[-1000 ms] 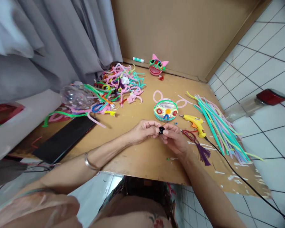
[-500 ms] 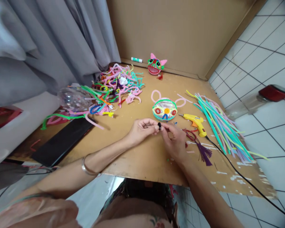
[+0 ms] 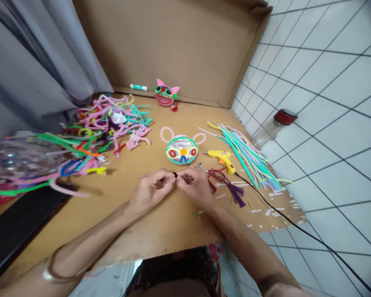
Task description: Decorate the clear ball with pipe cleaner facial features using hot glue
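Between my fingertips is a small black piece (image 3: 175,175), its exact shape too small to tell. My left hand (image 3: 153,187) pinches it from the left, and my right hand (image 3: 195,185) pinches it from the right. Just beyond my hands lies a round face (image 3: 182,144) with a green outline, red eyes, an orange nose and a blue mouth piece. Two pink loops stand out from its top like ears. Right of that face, a yellow glue gun (image 3: 221,158) rests on its side. A purple tassel (image 3: 235,193) with a red cord lies beside my right hand.
Tangled pipe cleaners (image 3: 106,123) are heaped at the left, near a clear plastic bag (image 3: 21,156) and a black flat object (image 3: 21,227). Straight pipe cleaners (image 3: 250,154) lie right. A finished-looking pink-eared head (image 3: 165,94) and glue stick (image 3: 139,87) sit behind. A black cord (image 3: 284,218) trails right.
The view has swung to the right. My hands still hold the black piece, and both have changed their finger positions around it.
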A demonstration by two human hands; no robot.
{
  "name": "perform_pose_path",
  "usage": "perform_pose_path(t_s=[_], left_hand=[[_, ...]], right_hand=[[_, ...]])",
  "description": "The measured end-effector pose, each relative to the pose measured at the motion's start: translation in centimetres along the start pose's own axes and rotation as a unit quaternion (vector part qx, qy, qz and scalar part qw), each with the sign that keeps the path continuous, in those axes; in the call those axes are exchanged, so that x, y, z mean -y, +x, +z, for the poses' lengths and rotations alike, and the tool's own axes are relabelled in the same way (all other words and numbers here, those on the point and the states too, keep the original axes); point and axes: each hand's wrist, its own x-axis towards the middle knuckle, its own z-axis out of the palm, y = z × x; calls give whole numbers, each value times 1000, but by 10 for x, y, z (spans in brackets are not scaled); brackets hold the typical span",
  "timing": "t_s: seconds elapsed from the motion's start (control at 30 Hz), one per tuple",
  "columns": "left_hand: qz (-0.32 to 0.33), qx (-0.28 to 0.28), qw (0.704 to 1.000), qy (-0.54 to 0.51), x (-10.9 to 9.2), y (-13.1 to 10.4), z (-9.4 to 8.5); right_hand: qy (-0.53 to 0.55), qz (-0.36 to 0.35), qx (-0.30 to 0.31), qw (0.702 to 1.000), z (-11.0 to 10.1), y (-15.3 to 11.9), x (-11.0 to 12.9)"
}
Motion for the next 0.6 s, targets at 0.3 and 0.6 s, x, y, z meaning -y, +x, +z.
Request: perform_pose_path(t_s=[0.3,0.6], left_hand=[[-52,39,997,-43,-11,3,4],[-222,41,906,-357,-12,10,12]], right_hand=[[-121,-95,-85,985,-1,-5,7],[143,76,-58,985,-5,2,14]])
